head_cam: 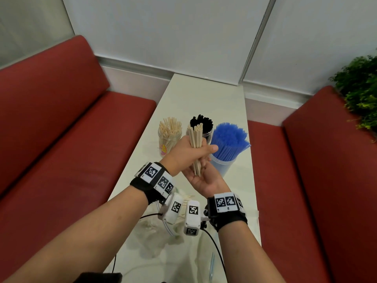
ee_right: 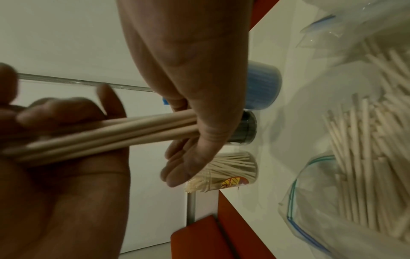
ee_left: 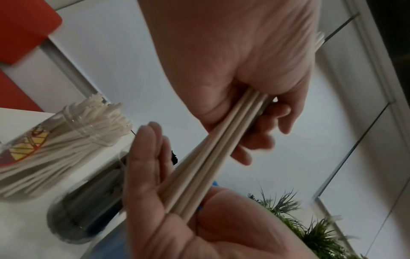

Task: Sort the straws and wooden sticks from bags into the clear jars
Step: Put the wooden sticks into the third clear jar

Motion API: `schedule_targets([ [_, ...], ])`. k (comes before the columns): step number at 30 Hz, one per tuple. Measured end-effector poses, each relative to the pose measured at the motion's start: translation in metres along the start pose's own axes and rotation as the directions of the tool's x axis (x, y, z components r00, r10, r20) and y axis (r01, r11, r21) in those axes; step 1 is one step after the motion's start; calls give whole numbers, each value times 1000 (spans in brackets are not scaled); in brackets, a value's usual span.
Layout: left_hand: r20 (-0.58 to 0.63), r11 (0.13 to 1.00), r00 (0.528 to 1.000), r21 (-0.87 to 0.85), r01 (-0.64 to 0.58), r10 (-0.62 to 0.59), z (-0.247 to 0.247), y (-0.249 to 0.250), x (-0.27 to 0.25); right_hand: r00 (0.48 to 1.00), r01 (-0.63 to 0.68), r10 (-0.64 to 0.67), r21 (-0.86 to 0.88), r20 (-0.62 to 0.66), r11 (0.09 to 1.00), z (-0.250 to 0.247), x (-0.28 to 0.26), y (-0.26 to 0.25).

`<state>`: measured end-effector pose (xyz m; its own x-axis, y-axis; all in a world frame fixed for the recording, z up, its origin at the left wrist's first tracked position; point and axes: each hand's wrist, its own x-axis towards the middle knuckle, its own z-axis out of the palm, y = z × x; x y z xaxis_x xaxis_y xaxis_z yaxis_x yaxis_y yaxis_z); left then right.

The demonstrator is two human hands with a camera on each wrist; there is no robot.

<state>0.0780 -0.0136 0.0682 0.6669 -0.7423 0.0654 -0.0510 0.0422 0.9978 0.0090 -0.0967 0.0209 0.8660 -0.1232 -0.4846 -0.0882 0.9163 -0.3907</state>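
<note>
Beige straws [head_cam: 196,142] in clenched left hand [head_cam: 188,153], ends on flat right palm [head_cam: 201,180]

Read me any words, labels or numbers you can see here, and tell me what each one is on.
No readable text.
Clear jar of beige straws: pink and yellow printed label, too blurred to read.
Wristband markers: black-and-white square code patterns, no letters or numbers.

Beige straws [head_cam: 196,139] in the left hand [head_cam: 188,152]. Beyond the hands, more beige in the left jar [head_cam: 169,137] with its yellow-pink label, black straws [head_cam: 202,120] centre, blue straws [head_cam: 229,139] right. White counter [head_cam: 204,99]; red benches [head_cam: 71,119].
</note>
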Motion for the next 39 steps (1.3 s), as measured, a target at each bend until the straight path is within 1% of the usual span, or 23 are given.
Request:
schedule_targets([
  [2, 16, 995, 998, 88, 52, -53, -2, -6, 1, 1000, -2, 2, 18, -1, 1000, -4, 2, 1],
  [4, 21, 978, 996, 197, 75, -81, -6, -11, 1, 999, 4, -3, 37, -47, 999, -10, 5, 1],
  [7, 38, 941, 998, 337, 34, -50, -13, -13, 1, 991, 65, -52, 104, -120, 992, -22, 10, -4],
  [9, 17, 916, 997, 397, 57, -69, -19, -13, 3, 989, 92, -77, 119, -127, 989, -26, 13, -8],
  [10, 9, 914, 994, 394, 101, -113, -22, -12, 4, 990, 92, -79, 112, -121, 989, -26, 15, -11],
  [12, 19, 933, 979, 305, 189, -205, -26, -8, 7, 993, 76, -66, 101, -97, 992, -25, 21, -14],
  [13, 26, 941, 972, 258, 220, -234, -28, -6, 9, 995, 63, -54, 109, -80, 992, -24, 24, -14],
  [15, 15, 946, 969, 217, 239, -248, -32, -1, 15, 997, 47, -39, 118, -72, 992, -23, 30, -12],
  [16, -9, 949, 971, 210, 235, -238, -36, 2, 20, 994, 45, -37, 76, -99, 996, -24, 34, -9],
  [17, -48, 953, 974, 199, 227, -222, -42, 4, 27, 989, 39, -41, -16, -145, 999, -27, 37, -5],
  [18, -99, 961, 976, 178, 210, -195, -50, 8, 33, 979, 24, -54, -152, -196, 988, -31, 40, 0],
  [19, -160, 972, 973, 141, 187, -164, -59, 11, 41, 967, 0, -79, -310, -242, 951, -36, 42, 5],
  [20, -232, 982, 963, 104, 161, -133, -70, 15, 52, 955, -37, -106, -465, -277, 884, -43, 44, 10],
  [21, -314, 988, 944, 75, 134, -104, -82, 18, 63, 948, -82, -129, -611, -292, 787, -50, 45, 15],
  [22, -397, 993, 915, 57, 105, -74, -93, 20, 73, 947, -123, -145, -742, -285, 659, -57, 45, 21],
  [23, -467, 996, 883, 46, 78, -47, -103, 20, 83, 954, -155, -148, -849, -262, 506, -63, 45, 26],
  [25, -548, 998, 836, 44, 55, -23, -119, 17, 100, 971, -182, -120, -962, -209, 205, -72, 44, 36],
  [26, -562, 997, 826, 49, 65, -27, -123, 13, 107, 977, -184, -95, -978, -193, 98, -74, 44, 41],
  [27, -569, 995, 822, 52, 85, -40, -127, 7, 113, 981, -181, -67, -983, -181, 16, -75, 43, 46],
  [30, -559, 983, 822, 66, 174, -108, -128, -15, 123, 990, -140, -4, -974, -141, -178, -77, 44, 58],
  [32, -547, 966, 824, 100, 237, -146, -126, -28, 126, 992, -107, 38, -955, -123, -278, -80, 46, 66],
  [35, -534, 949, 829, 142, 282, -167, -122, -41, 129, 988, -72, 103, -928, -118, -365, -84, 48, 74],
  [39, -517, 923, 839, 213, 319, -171, -118, -47, 134, 990, -19, 112, -873, -83, -487, -89, 51, 79],
])
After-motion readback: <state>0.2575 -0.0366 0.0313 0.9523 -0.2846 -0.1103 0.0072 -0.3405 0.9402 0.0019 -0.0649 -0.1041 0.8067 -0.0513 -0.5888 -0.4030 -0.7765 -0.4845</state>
